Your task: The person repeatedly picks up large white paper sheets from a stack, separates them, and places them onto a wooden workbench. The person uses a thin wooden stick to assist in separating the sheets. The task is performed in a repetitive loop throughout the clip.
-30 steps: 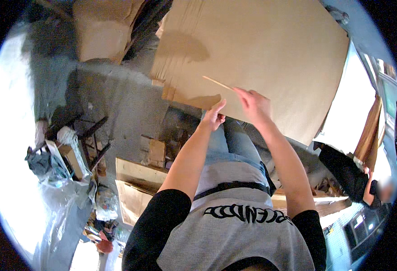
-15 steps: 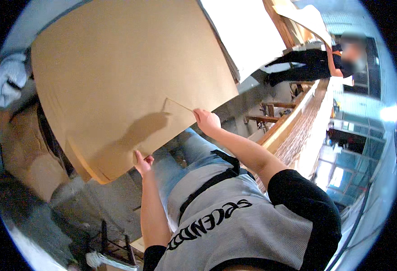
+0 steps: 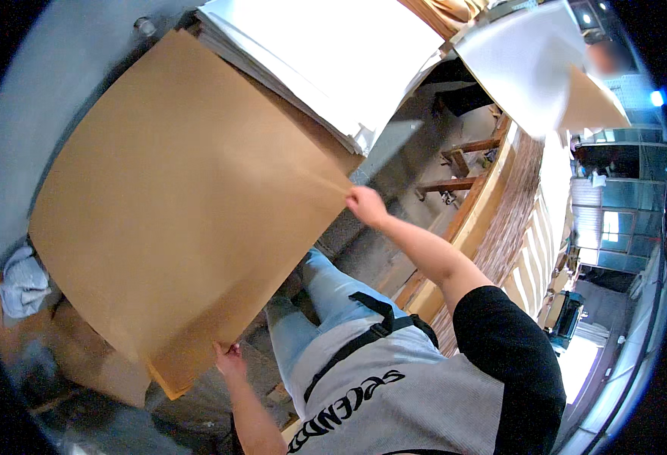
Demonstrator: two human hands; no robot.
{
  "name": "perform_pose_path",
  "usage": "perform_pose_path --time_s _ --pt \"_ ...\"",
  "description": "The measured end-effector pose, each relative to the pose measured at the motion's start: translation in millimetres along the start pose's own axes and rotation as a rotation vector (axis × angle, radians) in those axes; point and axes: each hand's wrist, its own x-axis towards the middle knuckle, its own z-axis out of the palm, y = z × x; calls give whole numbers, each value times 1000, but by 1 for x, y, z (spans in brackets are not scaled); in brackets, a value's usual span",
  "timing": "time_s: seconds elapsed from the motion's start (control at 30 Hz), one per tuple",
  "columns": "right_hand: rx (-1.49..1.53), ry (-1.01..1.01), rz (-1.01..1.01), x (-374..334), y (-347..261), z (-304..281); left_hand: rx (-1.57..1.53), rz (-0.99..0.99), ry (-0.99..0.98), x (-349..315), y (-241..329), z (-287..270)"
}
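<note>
A large brown paper sheet (image 3: pixel 174 205) covers the pile in front of me. My right hand (image 3: pixel 366 205) is closed on its near edge toward the right, where a crease runs inward from my fingers. My left hand (image 3: pixel 231 359) pinches the near edge toward the left, with thumb and fingers pressed together. Below the left corner, the orange-brown edges of more sheets (image 3: pixel 168 385) show. Between my hands the sheet's edge passes just ahead of my legs.
Beyond the brown sheet lies a stack of white sheets (image 3: pixel 333 61). To the right stands a long bench with layered brown stock (image 3: pixel 504 243). Behind it a co-worker handles a big white sheet (image 3: pixel 527 68). A pale cloth (image 3: pixel 24 282) lies at far left.
The view has turned, showing more of the white stack. My right hand has the brown sheet's edge drawn taut; before, a raised fold showed there. The co-worker's white sheet has swung toward the bench.
</note>
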Motion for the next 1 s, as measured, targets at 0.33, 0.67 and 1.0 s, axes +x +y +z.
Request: perform_pose_path --time_s 0.33,0.67,1.0 --pt "-219 337 358 150 91 -49 -74 -105 177 -27 21 28" --pt "-219 332 291 194 109 -69 39 -71 186 -15 20 -2" --pt "285 188 -348 123 -116 -142 -50 76 -46 1 -27 -8"
